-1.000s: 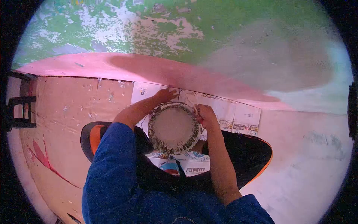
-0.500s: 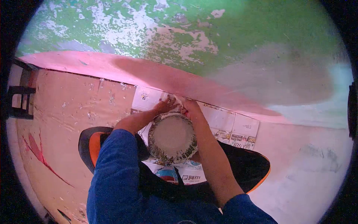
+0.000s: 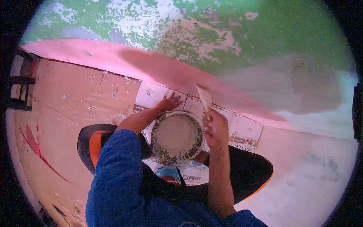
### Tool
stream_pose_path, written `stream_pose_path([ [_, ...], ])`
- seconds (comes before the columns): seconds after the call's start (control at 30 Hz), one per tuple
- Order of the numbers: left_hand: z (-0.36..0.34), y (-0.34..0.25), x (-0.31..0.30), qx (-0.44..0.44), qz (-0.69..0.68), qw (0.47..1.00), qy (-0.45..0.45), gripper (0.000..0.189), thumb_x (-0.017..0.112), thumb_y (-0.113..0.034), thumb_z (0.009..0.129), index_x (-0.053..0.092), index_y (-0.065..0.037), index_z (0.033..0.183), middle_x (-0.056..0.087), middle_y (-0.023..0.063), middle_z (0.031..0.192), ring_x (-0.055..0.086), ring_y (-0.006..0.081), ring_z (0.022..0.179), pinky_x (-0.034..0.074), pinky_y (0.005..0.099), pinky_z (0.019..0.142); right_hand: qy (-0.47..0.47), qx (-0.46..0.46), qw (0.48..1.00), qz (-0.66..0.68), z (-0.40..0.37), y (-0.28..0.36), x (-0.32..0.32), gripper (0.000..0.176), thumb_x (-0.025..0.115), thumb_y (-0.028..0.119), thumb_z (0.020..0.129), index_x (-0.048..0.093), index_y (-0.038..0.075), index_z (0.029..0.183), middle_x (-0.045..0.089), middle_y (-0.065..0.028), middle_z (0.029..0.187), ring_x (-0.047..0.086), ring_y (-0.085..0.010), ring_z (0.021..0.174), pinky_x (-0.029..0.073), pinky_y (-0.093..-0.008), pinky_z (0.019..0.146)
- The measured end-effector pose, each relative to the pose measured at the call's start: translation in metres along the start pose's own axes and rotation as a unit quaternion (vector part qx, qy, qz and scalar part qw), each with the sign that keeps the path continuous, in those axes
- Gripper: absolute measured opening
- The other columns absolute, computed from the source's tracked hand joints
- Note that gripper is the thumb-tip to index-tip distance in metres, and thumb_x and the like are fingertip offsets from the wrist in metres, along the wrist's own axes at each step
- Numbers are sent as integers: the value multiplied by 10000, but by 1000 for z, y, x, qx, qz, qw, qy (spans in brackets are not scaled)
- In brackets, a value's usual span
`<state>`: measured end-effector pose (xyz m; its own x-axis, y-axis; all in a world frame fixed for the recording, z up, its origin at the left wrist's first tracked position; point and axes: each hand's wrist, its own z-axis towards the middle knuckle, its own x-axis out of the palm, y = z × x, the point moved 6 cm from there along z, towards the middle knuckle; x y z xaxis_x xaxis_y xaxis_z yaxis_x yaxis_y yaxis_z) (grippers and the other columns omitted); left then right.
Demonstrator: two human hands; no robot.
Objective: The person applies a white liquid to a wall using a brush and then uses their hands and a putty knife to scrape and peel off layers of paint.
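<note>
Just right of the round paste-crusted bowl of pale putty (image 3: 176,134) on printed newspaper sheets (image 3: 245,130), right hand (image 3: 215,130) clamped around a flat pale scraper blade (image 3: 204,98) angled up and away from that bowl; left hand (image 3: 169,103) splayed, fingers apart, at the bowl's far rim.

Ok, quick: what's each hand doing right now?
Left hand: open, fingers spread on the newspaper behind the bowl.
Right hand: shut on a paper strip.
</note>
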<state>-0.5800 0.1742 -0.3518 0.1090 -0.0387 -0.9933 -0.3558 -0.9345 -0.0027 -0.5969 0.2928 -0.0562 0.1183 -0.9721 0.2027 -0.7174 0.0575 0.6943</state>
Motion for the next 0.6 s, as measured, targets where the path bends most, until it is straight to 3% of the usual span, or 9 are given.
stream_pose_path([
  [0.03, -2, 1, 2, 1, -2, 1000, 2, 459, 356, -247, 836, 248, -209, 1280, 208, 80, 1344, 251, 381, 1187, 388, 569, 790, 31, 16, 999, -11, -6, 4, -4, 146, 512, 172, 783, 533, 33, 744, 478, -5, 592, 415, -102, 436, 308, -249, 359],
  [0.07, -3, 1, 3, 9, -1, 1000, -8, 457, 357, -238, 836, 253, -190, 1278, 218, 85, 1340, 252, 364, 1192, 394, 550, 797, 64, 70, 995, -9, 15, -15, -16, 129, 514, 143, 767, 506, 35, 696, 457, -5, 567, 389, -103, 422, 289, -246, 360],
  [0.1, -3, 3, 5, 14, 2, 1000, -21, 456, 357, -229, 835, 259, -171, 1276, 228, 91, 1336, 253, 347, 1198, 401, 531, 804, 63, 67, 996, -9, 30, -23, -16, 129, 514, 143, 767, 506, 35, 696, 457, -5, 567, 389, -103, 422, 289, -246, 360],
  [0.13, -5, 2, 11, -12, 46, 993, -104, 468, 387, -216, 816, 280, -139, 1265, 268, 103, 1314, 257, 320, 1203, 400, 486, 832, 52, 63, 995, -66, 44, -32, -10, 96, 507, 107, 764, 495, 17, 732, 440, -3, 561, 381, -81, 416, 264, -210, 329],
  [0.17, -7, 1, 4, -13, 46, 993, -105, 468, 387, -216, 816, 280, -139, 1265, 268, 103, 1314, 257, 320, 1203, 400, 486, 832, 42, 60, 990, -121, 61, -42, -4, 74, 499, 71, 760, 483, -1, 767, 423, -1, 555, 373, -58, 410, 238, -175, 298],
  [0.27, -17, 6, -2, -1, 27, 999, -41, 491, 417, -210, 792, 293, -107, 1255, 313, 109, 1280, 289, 315, 1182, 391, 447, 858, 50, 58, 984, -158, 137, -85, -5, 69, 496, 51, 756, 457, 12, 716, 392, -5, 536, 356, -75, 398, 231, -179, 299],
  [0.33, -15, 6, 8, 0, 11, 996, -90, 506, 436, -211, 774, 304, -88, 1247, 343, 109, 1251, 323, 303, 1156, 378, 410, 881, 100, 110, 988, 45, 196, -125, -14, 58, 492, 35, 747, 446, 14, 718, 411, -39, 547, 345, -92, 388, 235, -195, 296],
  [0.47, -22, 5, -8, -10, 12, 996, -83, 488, 434, -204, 778, 321, -103, 1241, 324, 98, 1270, 292, 300, 1183, 352, 409, 908, 41, 141, 987, 66, 236, -147, -13, 51, 491, 21, 739, 442, 21, 728, 422, -65, 572, 331, -98, 383, 239, -197, 296],
  [0.6, -18, 10, 4, -9, -65, 995, -71, 476, 428, -195, 783, 324, -116, 1240, 321, 92, 1276, 288, 293, 1188, 341, 407, 920, 37, 92, 986, 131, 176, -98, 7, 47, 498, 47, 743, 455, 26, 739, 444, -71, 608, 376, -106, 426, 255, -180, 319],
])
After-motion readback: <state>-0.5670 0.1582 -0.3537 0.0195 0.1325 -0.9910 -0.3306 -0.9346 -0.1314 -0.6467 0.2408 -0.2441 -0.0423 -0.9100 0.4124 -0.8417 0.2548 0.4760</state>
